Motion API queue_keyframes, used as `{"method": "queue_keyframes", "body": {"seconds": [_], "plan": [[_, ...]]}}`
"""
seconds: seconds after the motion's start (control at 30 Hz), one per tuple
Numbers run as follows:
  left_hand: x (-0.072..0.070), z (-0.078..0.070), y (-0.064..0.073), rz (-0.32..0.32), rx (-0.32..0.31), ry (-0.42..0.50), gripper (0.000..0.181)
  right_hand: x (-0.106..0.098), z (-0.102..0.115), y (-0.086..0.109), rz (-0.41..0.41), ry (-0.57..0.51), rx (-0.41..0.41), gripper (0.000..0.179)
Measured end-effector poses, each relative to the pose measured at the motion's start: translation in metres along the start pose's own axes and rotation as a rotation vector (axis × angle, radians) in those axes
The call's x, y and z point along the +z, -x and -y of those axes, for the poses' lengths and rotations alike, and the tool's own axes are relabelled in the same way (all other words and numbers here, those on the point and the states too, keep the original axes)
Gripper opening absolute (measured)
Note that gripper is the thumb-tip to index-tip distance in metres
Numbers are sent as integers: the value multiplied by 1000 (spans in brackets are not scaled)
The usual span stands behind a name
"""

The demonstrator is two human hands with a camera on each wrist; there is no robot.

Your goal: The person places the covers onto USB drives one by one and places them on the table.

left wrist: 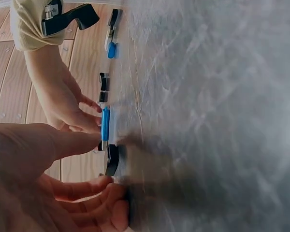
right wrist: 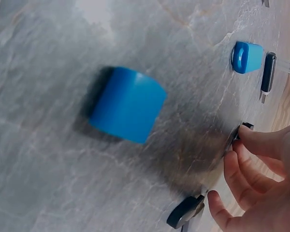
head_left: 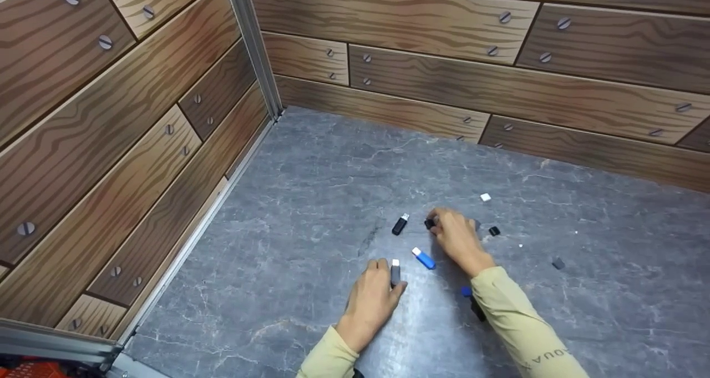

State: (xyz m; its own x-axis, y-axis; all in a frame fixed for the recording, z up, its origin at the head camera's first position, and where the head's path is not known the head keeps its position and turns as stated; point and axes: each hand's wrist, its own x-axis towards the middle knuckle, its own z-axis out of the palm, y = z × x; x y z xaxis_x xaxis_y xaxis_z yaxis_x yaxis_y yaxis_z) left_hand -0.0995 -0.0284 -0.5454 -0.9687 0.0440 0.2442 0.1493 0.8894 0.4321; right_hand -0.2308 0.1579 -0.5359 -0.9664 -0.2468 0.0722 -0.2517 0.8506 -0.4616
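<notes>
My right hand (head_left: 456, 235) pinches a small black cap (head_left: 430, 223) between thumb and fingertips, low over the table. In the right wrist view its thumb lies on this cap (right wrist: 248, 126). My left hand (head_left: 373, 295) rests low on the table, thumb and fingers spread either side of a grey USB stick (head_left: 395, 273) with a white plug end. In the left wrist view a gap shows between thumb and this stick (left wrist: 112, 159). Between the hands lies a blue USB stick (head_left: 424, 258). Farther back is a black USB stick (head_left: 400, 224), metal plug exposed.
A blue cap (head_left: 466, 291) sits beside the right sleeve. Around the right hand lie a white cap (head_left: 486, 197), a black cap (head_left: 495, 231), a dark grey cap (head_left: 558, 263) and a grey piece (head_left: 477, 224) partly hidden by the hand. Wood-patterned walls (head_left: 388, 100) border the grey table (head_left: 266, 211).
</notes>
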Motion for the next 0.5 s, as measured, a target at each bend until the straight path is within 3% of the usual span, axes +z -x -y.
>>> {"method": "queue_keyframes", "body": {"seconds": [0.23, 0.5], "plan": [[4, -6, -4, 12, -62, -47, 39, 0, -1, 0, -3, -1, 5, 19], [7, -4, -3, -46, -49, -62, 34, 0, -3, -1, 5, -28, -1, 19]]}}
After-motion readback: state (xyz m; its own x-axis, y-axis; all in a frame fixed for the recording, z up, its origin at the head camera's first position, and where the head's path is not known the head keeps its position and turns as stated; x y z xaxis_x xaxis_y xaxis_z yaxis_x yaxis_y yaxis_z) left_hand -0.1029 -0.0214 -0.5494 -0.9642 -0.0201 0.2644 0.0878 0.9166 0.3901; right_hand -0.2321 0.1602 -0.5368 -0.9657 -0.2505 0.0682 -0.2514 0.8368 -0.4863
